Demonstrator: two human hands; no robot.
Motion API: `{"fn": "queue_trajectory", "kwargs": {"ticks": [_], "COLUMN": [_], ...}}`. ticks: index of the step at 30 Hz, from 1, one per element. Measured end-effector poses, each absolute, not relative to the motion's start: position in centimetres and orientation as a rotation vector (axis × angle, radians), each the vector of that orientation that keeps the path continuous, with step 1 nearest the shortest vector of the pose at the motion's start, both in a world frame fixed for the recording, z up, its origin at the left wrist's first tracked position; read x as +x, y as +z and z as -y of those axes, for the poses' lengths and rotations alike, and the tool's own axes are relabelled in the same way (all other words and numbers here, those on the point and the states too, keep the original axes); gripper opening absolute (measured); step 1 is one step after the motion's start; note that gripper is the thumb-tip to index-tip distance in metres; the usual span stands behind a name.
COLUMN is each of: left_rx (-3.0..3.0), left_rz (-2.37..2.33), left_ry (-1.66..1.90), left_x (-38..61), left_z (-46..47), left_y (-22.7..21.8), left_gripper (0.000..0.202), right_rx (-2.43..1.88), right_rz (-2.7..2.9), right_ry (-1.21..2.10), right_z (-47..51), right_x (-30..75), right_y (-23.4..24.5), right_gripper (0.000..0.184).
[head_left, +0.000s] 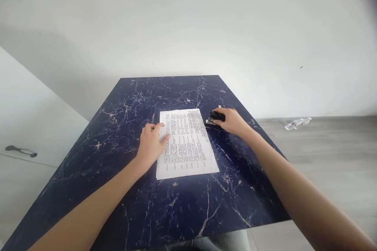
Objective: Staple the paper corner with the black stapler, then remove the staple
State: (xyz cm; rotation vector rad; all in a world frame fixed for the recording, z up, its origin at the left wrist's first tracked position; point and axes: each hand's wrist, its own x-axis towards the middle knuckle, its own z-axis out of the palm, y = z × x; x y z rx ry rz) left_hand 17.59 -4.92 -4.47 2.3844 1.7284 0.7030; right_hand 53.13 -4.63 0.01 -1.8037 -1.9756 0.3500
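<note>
A printed sheet of white paper (186, 143) lies in the middle of a dark blue marbled table (123, 110). My left hand (151, 144) rests at the sheet's left edge, fingers curled, with the thumb pressing on the paper. My right hand (232, 120) lies just off the sheet's upper right corner, fingers closed around a small black stapler (215, 117) that sits on the table.
A white cabinet (26, 125) with a dark handle (20, 150) stands to the left of the table. A plastic bottle (297, 123) lies on the grey floor at the right, by the white wall.
</note>
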Motion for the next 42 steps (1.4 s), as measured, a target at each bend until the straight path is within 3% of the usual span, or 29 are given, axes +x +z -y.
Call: {"fn": "queue_trajectory", "kwargs": {"ticks": [9,14,26,42], "left_rx": [2.316,2.317,2.287,2.270], "left_rz": [-1.645,-1.669,-1.697,-1.736], "left_ry": [0.740,0.685,0.600,0.582], "left_x": [17.4,17.4,17.3,17.3], "left_z": [4.6,4.9,4.8,5.3], "left_y": [-4.7,-4.4,-4.1,-3.9], "left_gripper": [0.022,0.032,0.025,0.034], "right_rx": [-1.549,-1.509,-1.457,-1.330], "right_rz": [2.084,2.181,2.162,2.214], "right_ry": [0.370,0.452,0.566,0.660], "right_z": [6.8,6.8,7.0,7.4], "right_x": [55.9,56.7,56.1,55.4], "right_y": [-0.6,-0.1,-0.3,0.1], "right_gripper": [0.050,0.050,0.044,0.045]}}
